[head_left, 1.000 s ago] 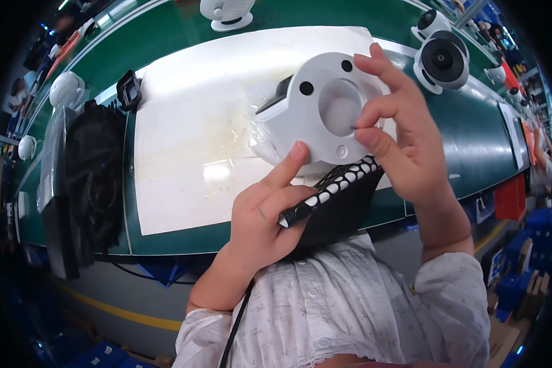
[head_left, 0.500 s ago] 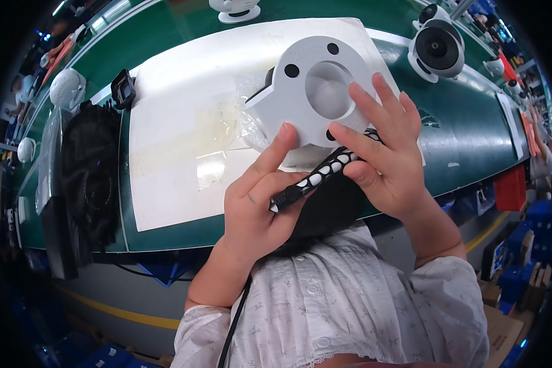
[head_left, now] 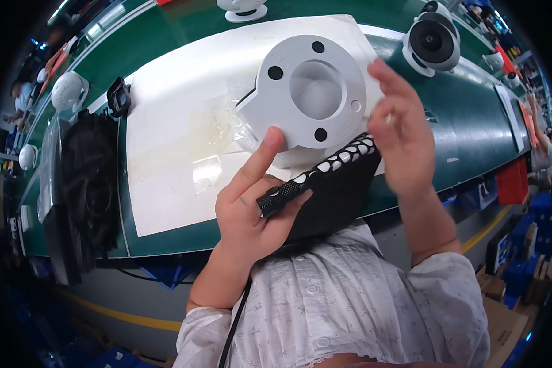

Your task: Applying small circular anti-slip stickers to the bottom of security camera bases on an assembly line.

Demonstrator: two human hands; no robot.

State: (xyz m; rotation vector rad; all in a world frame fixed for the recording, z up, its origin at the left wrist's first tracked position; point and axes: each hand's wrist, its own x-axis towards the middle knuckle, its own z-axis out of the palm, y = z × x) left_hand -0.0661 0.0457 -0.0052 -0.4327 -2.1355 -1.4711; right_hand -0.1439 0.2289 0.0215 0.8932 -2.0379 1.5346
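A white device with a round base (head_left: 275, 107) lies bottom up on the white mat. Three black round pads sit on its ring, and a bare round recess shows near its right edge. My left hand (head_left: 248, 211) is closed on a bent black sheet with round cut-outs (head_left: 334, 164), white showing through them. Its index fingertip touches the base's lower left edge. Just right of the base, my right hand (head_left: 405, 135) has its fingers curled, thumb and fingertips pinched together. Motion blurs it, so anything between the fingertips is hidden.
The white mat (head_left: 172, 135) covers the middle of the green table (head_left: 466, 116). Black bags (head_left: 92, 178) and a small black frame (head_left: 118, 97) lie left. White camera-like devices (head_left: 432, 40) stand at the far right, far side and left (head_left: 69, 92). Red bin (head_left: 512, 181) stands beyond the right edge.
My right hand has lifted off the base and sheet and moved right, its fingers curling in. The base has shifted slightly left. My left hand keeps hold of the sheet.
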